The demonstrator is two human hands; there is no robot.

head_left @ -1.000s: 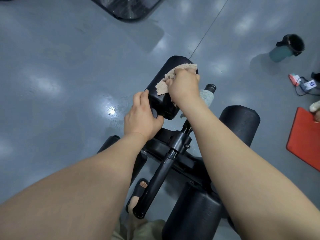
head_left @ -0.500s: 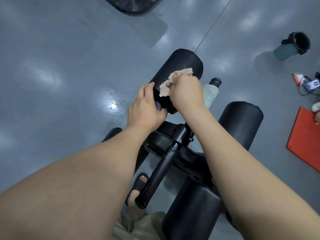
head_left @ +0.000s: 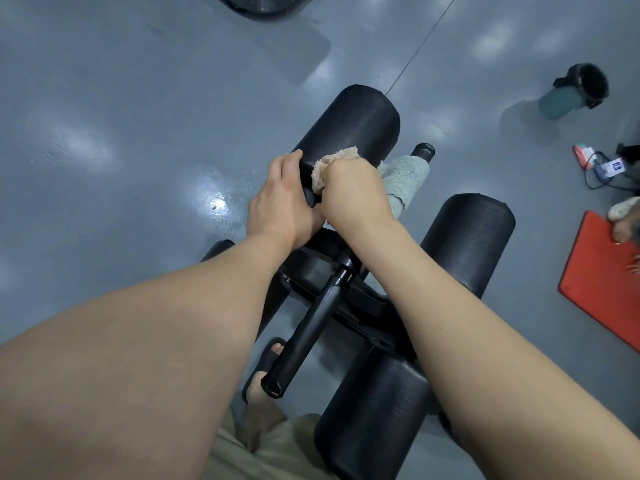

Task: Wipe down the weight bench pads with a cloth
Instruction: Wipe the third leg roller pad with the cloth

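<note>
1. Beige terry, bunched small: the cloth (head_left: 330, 164) sits crushed under our right hand (head_left: 353, 192), whose grip is closed tight on it, pressing it onto the near end of the upper roller pad (head_left: 353, 124).
2. Our left hand (head_left: 280, 206) wraps that same pad's near end, its grip curled closed around the foam to steady it.
3. We judge the cloth light, limp and a little grabby on the textured vinyl; wadding it in the palm, as now, gives the firmest push.
4. The pad looks soft-skinned over foam and probably free to turn on its axle, so bracing its end with the left hand makes sense.
5. Two more black pads wait: one to the right (head_left: 467, 244), one nearest us (head_left: 374, 417); a black handle bar (head_left: 311, 330) crosses between them.
6. A pale green towel (head_left: 405, 181) drapes over the post just beside the right hand.
7. Grey glossy floor (head_left: 121, 150) carries the bench, with a wet-looking glint left of the hands; well off right lie a red mat (head_left: 602, 282) and a teal bottle (head_left: 561, 102).
</note>
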